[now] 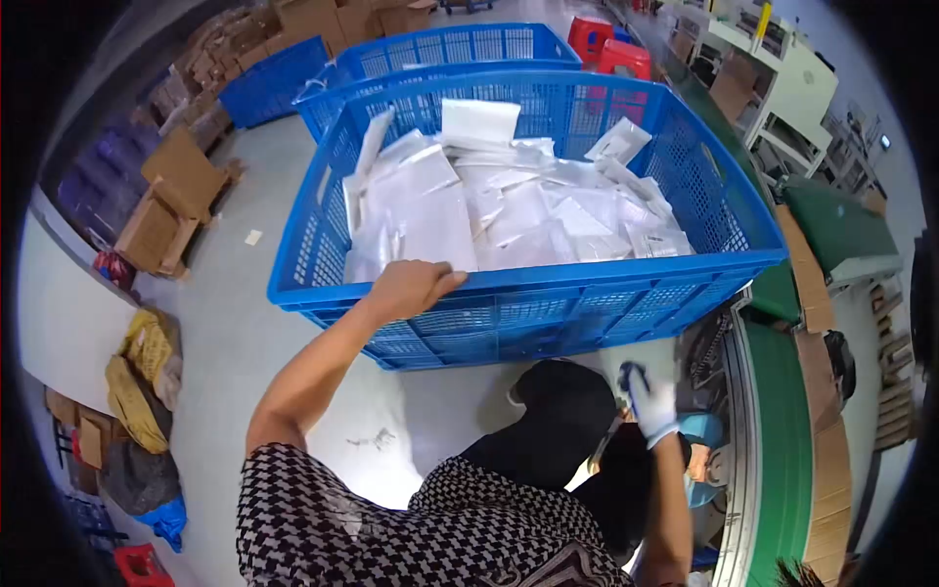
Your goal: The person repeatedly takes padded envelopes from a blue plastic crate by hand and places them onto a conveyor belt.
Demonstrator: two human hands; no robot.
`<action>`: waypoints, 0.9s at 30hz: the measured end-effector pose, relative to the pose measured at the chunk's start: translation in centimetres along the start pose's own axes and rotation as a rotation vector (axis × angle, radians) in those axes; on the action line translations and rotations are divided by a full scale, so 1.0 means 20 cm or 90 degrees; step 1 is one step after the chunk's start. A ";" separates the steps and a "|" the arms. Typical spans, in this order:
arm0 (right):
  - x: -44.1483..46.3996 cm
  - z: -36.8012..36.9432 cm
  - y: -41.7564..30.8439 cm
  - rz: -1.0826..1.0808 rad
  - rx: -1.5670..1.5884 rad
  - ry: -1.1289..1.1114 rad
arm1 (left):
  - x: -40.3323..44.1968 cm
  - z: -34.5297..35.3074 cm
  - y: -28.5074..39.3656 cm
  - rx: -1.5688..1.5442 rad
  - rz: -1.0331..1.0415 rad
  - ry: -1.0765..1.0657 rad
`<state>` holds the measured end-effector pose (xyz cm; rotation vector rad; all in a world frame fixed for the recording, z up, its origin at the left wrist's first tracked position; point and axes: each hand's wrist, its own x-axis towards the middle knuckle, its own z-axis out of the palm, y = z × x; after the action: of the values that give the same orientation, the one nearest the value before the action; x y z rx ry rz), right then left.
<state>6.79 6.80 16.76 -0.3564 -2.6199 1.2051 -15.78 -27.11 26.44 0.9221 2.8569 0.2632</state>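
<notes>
A large blue plastic crate (548,284) with mesh sides stands in front of me, heaped with flat white packets (440,210) in clear wrapping. My left hand (413,290), bare, is closed over the crate's near rim, left of its middle. Lower right, my right hand (653,409) wears a white glove and hangs beside my leg, below the crate and apart from it. Its fingers are closed around a small dark blue object (634,380). Blur hides what kind of thing that is.
A second blue crate (460,44) stands right behind the first. Along the right runs a green conveyor belt (778,440) edged with cardboard. Red stools (626,59) stand at the back. Cardboard boxes (171,205) and yellow sacks (142,382) lie at the left.
</notes>
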 end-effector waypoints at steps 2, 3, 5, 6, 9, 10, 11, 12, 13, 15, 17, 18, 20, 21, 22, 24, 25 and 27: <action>0.28 -0.18 -0.29 0.028 0.199 -0.007 | 0.07 0.03 0.08 -0.096 0.027 -0.039; 0.46 -0.23 -0.35 -0.027 0.216 0.004 | 0.13 0.05 0.09 -0.119 0.113 -0.075; 0.78 -0.28 -0.48 -0.068 0.264 -0.022 | 0.25 0.05 0.14 -0.121 0.247 -0.141; 0.93 -0.28 -0.54 -0.054 0.294 -0.059 | 0.31 0.04 0.17 -0.102 0.294 -0.173; 1.36 -0.16 -0.40 -0.029 0.014 -0.182 | 0.43 0.09 0.18 -0.221 0.351 -0.270; 1.47 -0.08 -0.35 -0.039 -0.154 -0.181 | 0.44 0.09 0.17 -0.261 0.358 -0.284; 1.56 -0.01 -0.29 -0.048 -0.322 -0.176 | 0.44 0.09 0.16 -0.298 0.367 -0.298; 1.64 0.05 -0.22 -0.046 -0.325 -0.172 | 0.45 0.10 0.15 -0.298 0.371 -0.296; 1.72 0.12 -0.15 0.016 -0.293 -0.200 | 0.46 0.12 0.14 -0.335 0.381 -0.306; 1.82 0.19 -0.13 0.114 -0.241 -0.231 | 0.46 0.14 0.13 -0.384 0.385 -0.299; 1.87 0.27 -0.17 0.146 -0.227 -0.237 | 0.45 0.16 0.14 -0.402 0.378 -0.276; 1.88 0.32 -0.17 0.167 -0.163 -0.262 | 0.45 0.14 0.15 -0.389 0.362 -0.300; 1.89 0.42 -0.13 0.201 -0.039 -0.304 | 0.45 0.12 0.16 -0.365 0.340 -0.328; 1.89 0.46 -0.09 0.214 0.022 -0.322 | 0.45 0.12 0.17 -0.355 0.335 -0.335; 1.89 0.49 -0.08 0.165 0.073 -0.354 | 0.45 0.13 0.17 -0.346 0.340 -0.316; 1.81 0.44 -0.20 0.142 0.089 -0.363 | 0.45 0.14 0.17 -0.338 0.335 -0.333; 1.82 0.44 -0.17 0.103 0.091 -0.389 | 0.46 0.14 0.17 -0.331 0.340 -0.320; 1.79 0.44 -0.18 0.060 0.090 -0.411 | 0.45 0.16 0.18 -0.311 0.346 -0.307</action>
<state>-30.17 9.65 17.93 -0.0628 -3.0318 1.7676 -20.48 -18.53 23.49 1.3904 1.9393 0.6489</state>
